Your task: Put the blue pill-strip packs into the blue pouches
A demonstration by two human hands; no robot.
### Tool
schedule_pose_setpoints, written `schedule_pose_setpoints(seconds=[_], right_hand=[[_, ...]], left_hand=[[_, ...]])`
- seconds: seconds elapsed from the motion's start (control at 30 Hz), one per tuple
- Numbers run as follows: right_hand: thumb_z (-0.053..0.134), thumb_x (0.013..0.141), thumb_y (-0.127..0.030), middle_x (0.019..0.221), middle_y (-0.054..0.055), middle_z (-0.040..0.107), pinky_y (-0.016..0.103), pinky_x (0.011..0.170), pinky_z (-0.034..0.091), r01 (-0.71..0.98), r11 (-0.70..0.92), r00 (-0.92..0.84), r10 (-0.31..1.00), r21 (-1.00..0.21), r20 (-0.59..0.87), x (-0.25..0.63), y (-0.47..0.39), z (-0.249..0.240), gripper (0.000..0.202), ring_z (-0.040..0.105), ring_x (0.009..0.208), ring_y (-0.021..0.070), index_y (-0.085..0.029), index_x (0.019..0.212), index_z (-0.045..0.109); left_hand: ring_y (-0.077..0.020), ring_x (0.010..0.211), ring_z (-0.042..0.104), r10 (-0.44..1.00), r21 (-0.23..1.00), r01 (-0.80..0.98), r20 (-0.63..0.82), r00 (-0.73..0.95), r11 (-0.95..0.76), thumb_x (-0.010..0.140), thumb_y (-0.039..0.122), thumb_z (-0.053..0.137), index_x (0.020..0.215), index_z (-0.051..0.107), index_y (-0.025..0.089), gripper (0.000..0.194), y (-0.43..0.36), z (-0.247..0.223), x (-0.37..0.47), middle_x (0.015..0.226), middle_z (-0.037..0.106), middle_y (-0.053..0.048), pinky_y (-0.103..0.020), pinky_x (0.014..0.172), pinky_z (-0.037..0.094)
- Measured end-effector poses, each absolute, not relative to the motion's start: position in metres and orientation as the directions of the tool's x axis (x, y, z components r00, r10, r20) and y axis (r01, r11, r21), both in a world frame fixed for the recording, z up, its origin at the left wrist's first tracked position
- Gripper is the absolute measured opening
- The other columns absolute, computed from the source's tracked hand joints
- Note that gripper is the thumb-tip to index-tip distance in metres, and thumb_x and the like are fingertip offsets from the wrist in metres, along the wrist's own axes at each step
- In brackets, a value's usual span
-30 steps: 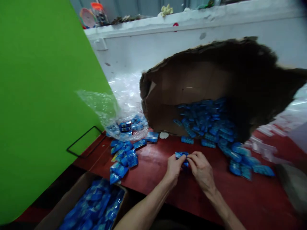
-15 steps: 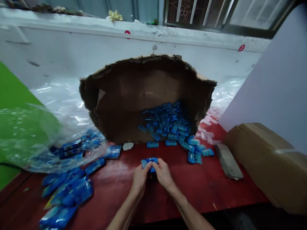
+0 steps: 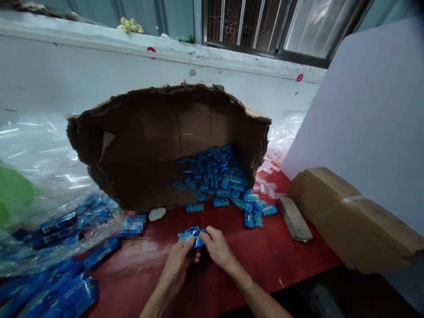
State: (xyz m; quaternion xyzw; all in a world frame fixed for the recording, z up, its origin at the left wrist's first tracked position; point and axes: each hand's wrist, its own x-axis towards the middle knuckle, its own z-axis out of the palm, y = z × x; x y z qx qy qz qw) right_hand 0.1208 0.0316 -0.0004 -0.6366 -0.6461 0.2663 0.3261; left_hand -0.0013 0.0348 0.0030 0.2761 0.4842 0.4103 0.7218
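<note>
Grip: left hand (image 3: 177,259), right hand (image 3: 219,248), packet (image 3: 193,232) | gap ahead | carton rim (image 3: 180,88) (ragged)

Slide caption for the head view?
Bare left hand and right hand hold a small shiny blue packet over a red tabletop near a torn-edged brown cardboard box.

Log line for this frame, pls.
left hand: holds blue packet | right hand: holds same packet | blue pieces: inside and before open cardboard box

red sticker (image 3: 300,77) reading 3, white ledge (image 3: 232,58)
</note>
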Motion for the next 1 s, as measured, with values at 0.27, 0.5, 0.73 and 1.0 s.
schedule_pose_setpoints(seconds=[0.27,0.5,0.73,1.0], right_hand=[[0.044,0.078,-0.019,0.095,0.016,0.052,0.040,0.075,0.031,0.867,-0.203,0.298,0.943,-0.455,0.146,0.218,0.067,0.018,0.018,0.043,0.097,0.0289,-0.014,0.091,0.055],[0.058,0.068,-0.020,0.093,0.012,0.056,0.039,0.074,0.032,0.921,-0.072,0.097,0.994,-0.383,0.046,0.188,0.053,-0.005,0.026,0.046,0.092,0.0283,-0.018,0.094,0.057],[0.062,0.067,-0.025,0.094,0.002,0.057,0.028,0.076,0.036,0.846,0.115,-0.128,0.992,-0.520,0.010,0.184,0.033,0.001,0.030,0.049,0.088,0.0180,-0.025,0.097,0.056],[0.067,0.064,-0.028,0.091,0.002,0.054,0.030,0.077,0.036,0.634,0.381,-0.335,0.920,-0.673,0.204,0.165,0.013,0.043,0.036,0.046,0.086,0.0176,-0.025,0.098,0.056]], left_hand=[[-0.0084,0.041,0.050,0.809,0.716,-0.379,-0.541,0.230,0.586,0.065,0.035,0.062,0.059,0.050,0.014,0.025,0.028,0.005,-0.010,0.044,0.052,0.001,-0.018,0.038,0.037],[-0.0089,0.044,0.054,0.735,0.595,-0.452,-0.628,0.255,0.665,0.069,0.032,0.059,0.067,0.051,0.013,0.020,0.020,0.005,-0.016,0.050,0.057,-0.001,-0.017,0.041,0.044],[-0.0095,0.044,0.056,0.714,0.563,-0.464,-0.647,0.267,0.684,0.071,0.031,0.058,0.067,0.051,0.013,0.020,0.014,0.001,-0.020,0.050,0.058,-0.001,-0.017,0.041,0.046],[-0.0102,0.045,0.056,0.743,0.606,-0.438,-0.597,0.301,0.664,0.071,0.036,0.056,0.068,0.054,0.012,0.024,0.012,0.001,-0.016,0.049,0.057,-0.002,-0.018,0.040,0.045]])
